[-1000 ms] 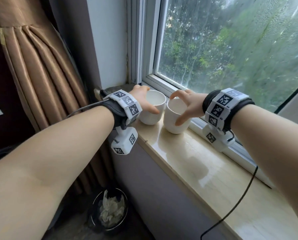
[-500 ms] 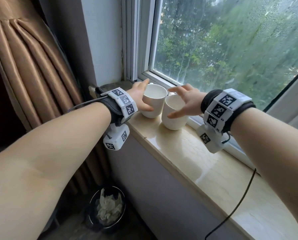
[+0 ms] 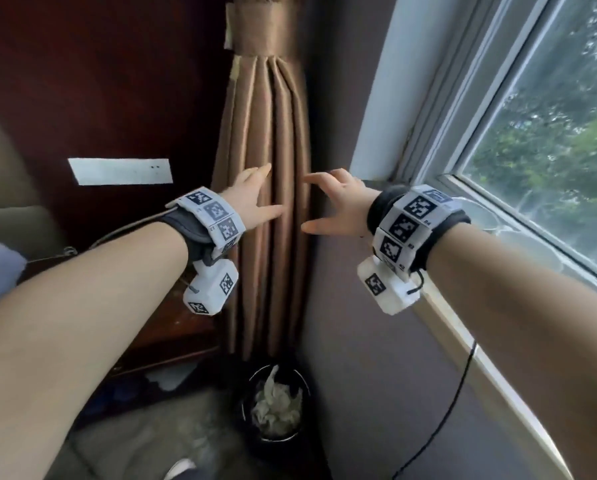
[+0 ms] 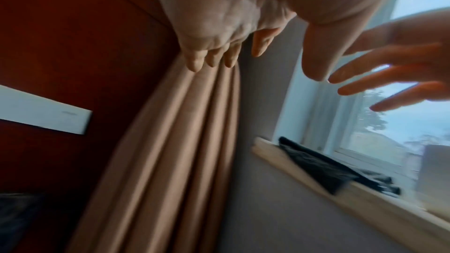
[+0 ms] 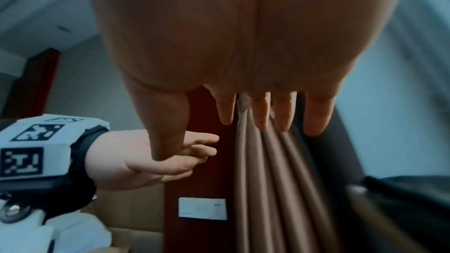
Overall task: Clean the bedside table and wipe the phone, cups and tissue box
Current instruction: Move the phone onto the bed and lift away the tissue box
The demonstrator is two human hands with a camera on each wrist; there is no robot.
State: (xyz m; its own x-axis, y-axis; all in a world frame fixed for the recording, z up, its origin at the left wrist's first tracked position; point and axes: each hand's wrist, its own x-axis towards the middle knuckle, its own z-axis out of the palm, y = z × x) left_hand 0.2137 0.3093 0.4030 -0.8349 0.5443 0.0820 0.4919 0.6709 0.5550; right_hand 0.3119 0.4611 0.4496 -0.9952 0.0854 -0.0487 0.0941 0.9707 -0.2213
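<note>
Both hands hang in mid-frame of the head view, empty and held apart in front of the gathered brown curtain [image 3: 272, 209]. The left hand [image 3: 255, 199] has its fingers straight and its thumb out; the right hand [image 3: 338, 206] is spread, fingers slightly bent — neither holds anything. The cups [image 3: 487, 220] stand at the right of the frame on the windowsill [image 3: 470, 344], mostly hidden behind the right wrist (blurred, so little detail shows). A dark object [image 4: 324, 168] lies on the sill in the left wrist view. At the bottom centre, a bin [image 3: 276, 407] holds crumpled tissue — the curtain hangs just above it.
</note>
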